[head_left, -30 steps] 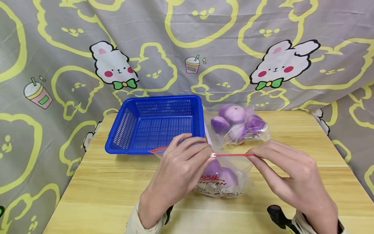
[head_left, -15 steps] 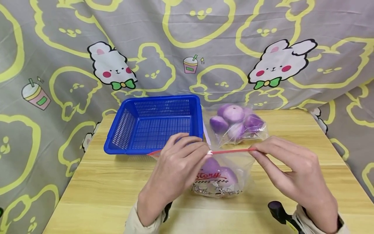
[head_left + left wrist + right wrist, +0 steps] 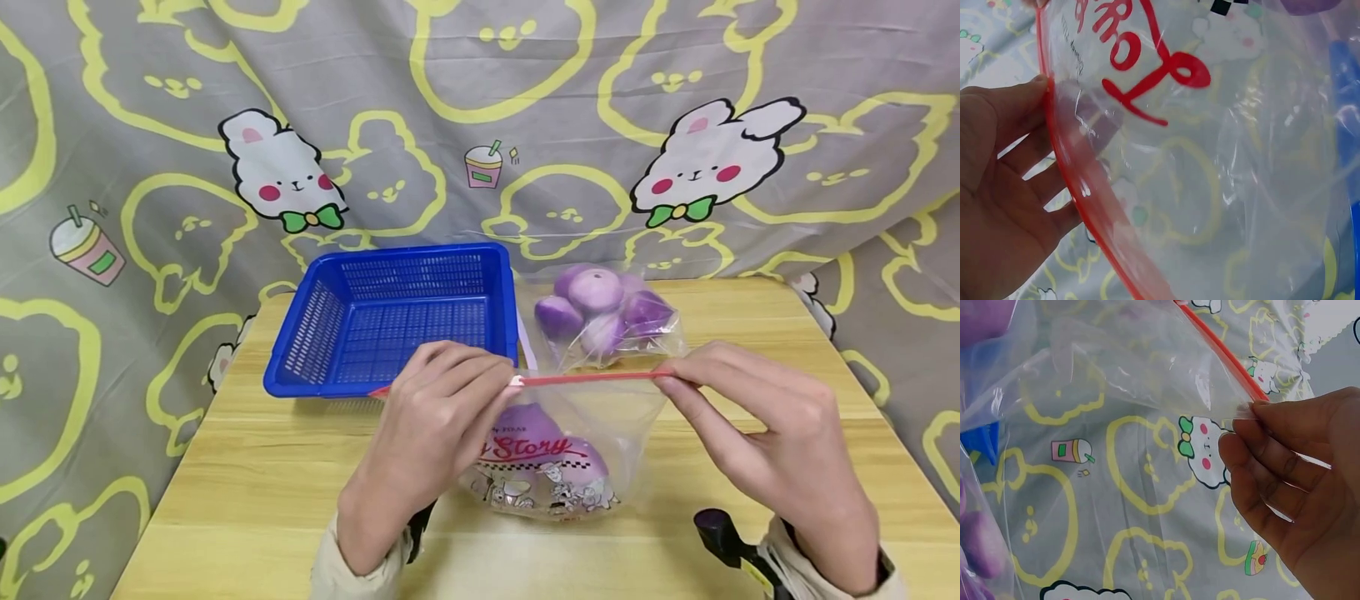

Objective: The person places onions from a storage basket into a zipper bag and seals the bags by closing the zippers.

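Observation:
A clear zip bag (image 3: 555, 475) with red lettering and small cartoon prints holds purple onions (image 3: 585, 458) in front of me. My left hand (image 3: 435, 417) pinches the white slider (image 3: 517, 381) on its red zip strip (image 3: 585, 378). At the strip's right end, my right hand (image 3: 772, 433) pinches the bag's corner between thumb and forefinger. In the left wrist view the thumb of the left hand (image 3: 1004, 181) lies on the red edge, fingers behind the film. The right wrist view shows the right hand (image 3: 1310, 481) gripping the corner, its other fingers curled.
A blue plastic basket (image 3: 300, 389) stands at the back left of the wooden table (image 3: 225, 508). Right of it lies another clear bag of purple onions (image 3: 596, 292). A patterned curtain (image 3: 420, 75) hangs behind the table. Black wrist gear (image 3: 720, 537) sits by the right sleeve.
My left hand has moved left with the slider and my right hand slightly right. The red strip between them is longer and straighter, and more of the bag's print shows.

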`<action>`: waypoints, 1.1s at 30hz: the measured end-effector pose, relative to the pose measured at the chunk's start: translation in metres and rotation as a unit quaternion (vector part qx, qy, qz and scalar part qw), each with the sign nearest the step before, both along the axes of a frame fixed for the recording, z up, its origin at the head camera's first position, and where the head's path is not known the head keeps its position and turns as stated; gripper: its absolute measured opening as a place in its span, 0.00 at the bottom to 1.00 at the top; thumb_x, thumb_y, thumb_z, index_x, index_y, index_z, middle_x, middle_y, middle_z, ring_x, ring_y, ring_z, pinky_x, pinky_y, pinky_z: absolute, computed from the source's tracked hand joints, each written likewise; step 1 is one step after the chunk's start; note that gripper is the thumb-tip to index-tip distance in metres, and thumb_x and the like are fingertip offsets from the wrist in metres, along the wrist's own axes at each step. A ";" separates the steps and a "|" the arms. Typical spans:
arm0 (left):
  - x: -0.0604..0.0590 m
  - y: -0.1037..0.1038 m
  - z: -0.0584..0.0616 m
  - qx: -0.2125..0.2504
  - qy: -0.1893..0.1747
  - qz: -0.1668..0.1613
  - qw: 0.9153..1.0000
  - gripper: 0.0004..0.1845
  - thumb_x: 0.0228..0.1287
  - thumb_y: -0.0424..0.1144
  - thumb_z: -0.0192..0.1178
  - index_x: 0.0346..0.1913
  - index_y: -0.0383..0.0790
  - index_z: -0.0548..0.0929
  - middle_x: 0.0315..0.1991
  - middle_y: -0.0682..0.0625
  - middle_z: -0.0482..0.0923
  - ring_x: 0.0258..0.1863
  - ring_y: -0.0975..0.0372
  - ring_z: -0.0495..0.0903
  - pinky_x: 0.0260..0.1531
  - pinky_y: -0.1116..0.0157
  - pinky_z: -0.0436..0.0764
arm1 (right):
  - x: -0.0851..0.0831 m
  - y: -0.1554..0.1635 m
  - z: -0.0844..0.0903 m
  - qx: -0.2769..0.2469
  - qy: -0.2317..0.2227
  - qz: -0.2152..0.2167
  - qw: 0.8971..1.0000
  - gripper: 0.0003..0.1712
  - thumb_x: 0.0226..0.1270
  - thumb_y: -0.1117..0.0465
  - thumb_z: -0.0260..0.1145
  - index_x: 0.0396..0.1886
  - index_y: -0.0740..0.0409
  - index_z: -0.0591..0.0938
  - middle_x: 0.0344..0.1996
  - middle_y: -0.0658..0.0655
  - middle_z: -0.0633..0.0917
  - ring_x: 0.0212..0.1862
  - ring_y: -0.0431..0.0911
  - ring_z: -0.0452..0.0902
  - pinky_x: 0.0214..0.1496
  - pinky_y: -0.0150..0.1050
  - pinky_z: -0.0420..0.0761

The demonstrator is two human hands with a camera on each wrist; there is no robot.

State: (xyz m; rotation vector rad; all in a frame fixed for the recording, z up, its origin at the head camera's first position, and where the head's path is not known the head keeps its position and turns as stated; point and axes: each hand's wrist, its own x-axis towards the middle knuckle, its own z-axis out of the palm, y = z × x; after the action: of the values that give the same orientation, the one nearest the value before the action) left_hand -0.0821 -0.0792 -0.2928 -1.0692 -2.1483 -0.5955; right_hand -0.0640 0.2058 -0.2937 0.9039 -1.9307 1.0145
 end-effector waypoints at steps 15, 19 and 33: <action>-0.007 -0.003 -0.004 -0.010 -0.059 0.013 0.998 0.08 0.70 0.38 0.62 0.41 0.40 0.89 0.39 0.50 0.88 0.42 0.59 0.85 0.49 0.60 0.79 | -0.003 0.014 0.005 0.001 -0.039 -0.055 0.998 0.17 0.70 0.55 0.67 0.31 0.65 0.88 0.25 0.54 0.86 0.32 0.31 0.78 0.42 0.19 0.73; -0.008 -0.003 -0.003 -0.013 -0.068 0.016 0.997 0.07 0.69 0.37 0.63 0.40 0.40 0.89 0.39 0.51 0.88 0.41 0.59 0.85 0.49 0.61 0.79 | -0.004 0.021 0.003 0.001 -0.047 -0.070 0.996 0.14 0.68 0.57 0.68 0.31 0.65 0.89 0.24 0.53 0.86 0.32 0.29 0.78 0.41 0.20 0.72; -0.011 -0.010 -0.005 -0.016 -0.085 0.018 0.996 0.06 0.69 0.37 0.63 0.39 0.40 0.89 0.37 0.52 0.87 0.39 0.60 0.85 0.47 0.60 0.80 | -0.014 0.038 -0.002 -0.005 -0.083 -0.127 0.988 0.03 0.58 0.70 0.73 0.32 0.65 0.89 0.28 0.56 0.87 0.38 0.27 0.79 0.45 0.22 0.72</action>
State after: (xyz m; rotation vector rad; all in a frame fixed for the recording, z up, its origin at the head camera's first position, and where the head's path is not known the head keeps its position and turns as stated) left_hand -0.0930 -0.0892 -0.2980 -1.0270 -2.3270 -0.6575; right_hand -0.0776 0.2436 -0.2952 0.5629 -2.1133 0.9705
